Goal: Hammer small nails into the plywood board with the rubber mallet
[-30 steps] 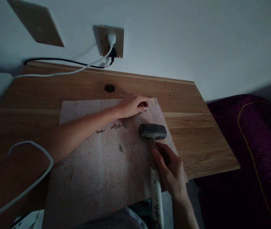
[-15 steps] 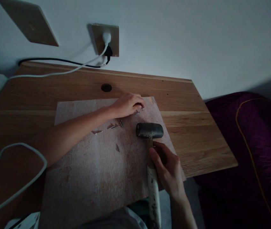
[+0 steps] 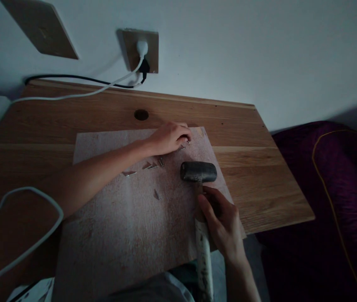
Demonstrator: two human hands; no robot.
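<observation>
A thin pale board point(image 3: 125, 226) lies on the wooden desk point(image 3: 260, 180). My right hand point(image 3: 221, 222) is closed round the pale handle of a mallet point(image 3: 198, 172), whose dark head rests on the board. My left hand point(image 3: 169, 137) reaches across to the board's far right corner, fingers curled in a pinch over small nails point(image 3: 185, 145) there. Several more nails point(image 3: 148, 166) lie scattered on the board between the two hands.
A wall socket point(image 3: 140, 50) holds a white and a black plug, their cables running left along the desk's back edge. A thick white cable point(image 3: 30, 239) loops over the desk's left part. A cable hole point(image 3: 141, 114) sits behind the board. A dark purple cushion point(image 3: 332, 197) lies right.
Both hands stay almost still. The left hand's fingers have curled a little closer over the nails at the board's corner; the mallet rests in the same place.
</observation>
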